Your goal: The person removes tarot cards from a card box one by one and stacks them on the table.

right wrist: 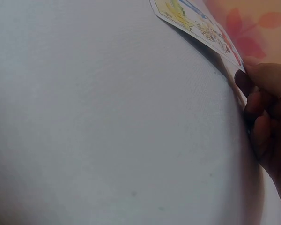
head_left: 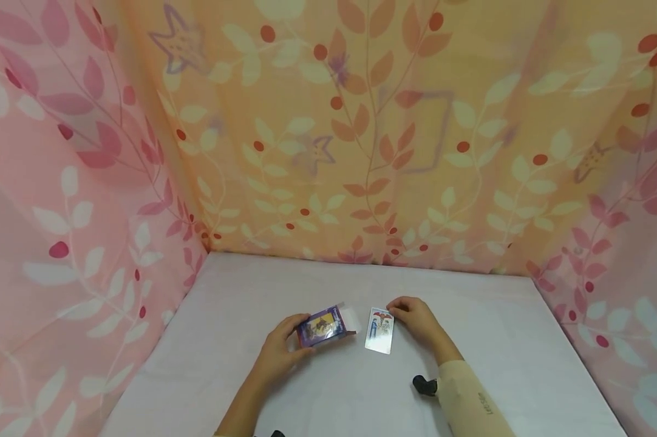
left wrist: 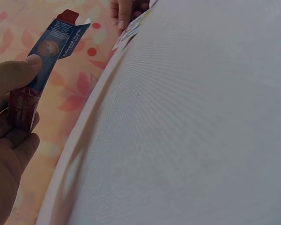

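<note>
Held the box (head_left: 320, 326) above the table (head_left: 263, 285) in the left hand (head_left: 281, 347), pinching its left end between thumb and fingers, with the open flaps (head_left: 350, 319) toward the card (head_left: 380, 331). Read "Waite" on the box in the left wrist view; could not make out the smaller print. Pinched the card at its upper right corner between thumb and fingers of the right hand (head_left: 418, 320), picture side up, just right of the box and apart from it. Saw a red-winged figure at the card's top. Noted dark lettering on the right sleeve (head_left: 467, 388), too small to read surely.
</note>
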The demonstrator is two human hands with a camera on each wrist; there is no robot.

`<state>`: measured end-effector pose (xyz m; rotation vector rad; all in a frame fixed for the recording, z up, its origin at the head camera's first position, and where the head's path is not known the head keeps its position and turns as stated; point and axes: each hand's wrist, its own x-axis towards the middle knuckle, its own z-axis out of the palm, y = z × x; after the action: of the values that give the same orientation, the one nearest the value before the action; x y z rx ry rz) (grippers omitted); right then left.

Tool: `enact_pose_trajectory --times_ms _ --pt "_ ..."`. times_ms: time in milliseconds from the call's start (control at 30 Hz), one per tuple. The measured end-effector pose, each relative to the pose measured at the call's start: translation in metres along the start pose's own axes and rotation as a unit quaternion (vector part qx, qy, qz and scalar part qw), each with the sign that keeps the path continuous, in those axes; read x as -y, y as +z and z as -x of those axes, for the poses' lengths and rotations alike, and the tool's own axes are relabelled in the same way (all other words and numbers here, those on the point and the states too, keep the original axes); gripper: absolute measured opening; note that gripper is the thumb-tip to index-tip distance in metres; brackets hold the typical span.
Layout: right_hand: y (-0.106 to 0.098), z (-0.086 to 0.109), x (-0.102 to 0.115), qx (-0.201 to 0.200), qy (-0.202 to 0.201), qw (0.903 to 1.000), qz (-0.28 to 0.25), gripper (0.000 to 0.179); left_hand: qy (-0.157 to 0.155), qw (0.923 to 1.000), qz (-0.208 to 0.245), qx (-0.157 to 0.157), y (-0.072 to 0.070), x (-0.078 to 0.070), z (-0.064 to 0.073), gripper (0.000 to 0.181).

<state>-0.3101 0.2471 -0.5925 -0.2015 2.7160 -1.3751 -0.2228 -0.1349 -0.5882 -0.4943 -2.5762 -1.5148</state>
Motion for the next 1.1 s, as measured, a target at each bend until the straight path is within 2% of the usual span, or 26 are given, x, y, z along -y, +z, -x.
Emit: enact_pose_trajectory --times_ms 467,800,1100 --pt "-0.0016 -0.0088 0.0024 0.015 -0.012 0.9982 0.057 0.010 -0.009 1.0000 0.004 0.001 0.0006 -0.0003 -0.0002 0.078" --pt "-0.0006 -0.0061 0.0046 0.013 0.000 0.9988 0.046 0.008 -0.022 0.9997 -0.002 0.005 0.0019 -0.0005 -0.0002 0.076" --pt "0.0025 -0.0073 0.0064 0.011 0.010 0.9985 0.053 0.010 -0.021 0.9997 -0.013 0.004 0.0034 0.0007 0.0005 0.075"
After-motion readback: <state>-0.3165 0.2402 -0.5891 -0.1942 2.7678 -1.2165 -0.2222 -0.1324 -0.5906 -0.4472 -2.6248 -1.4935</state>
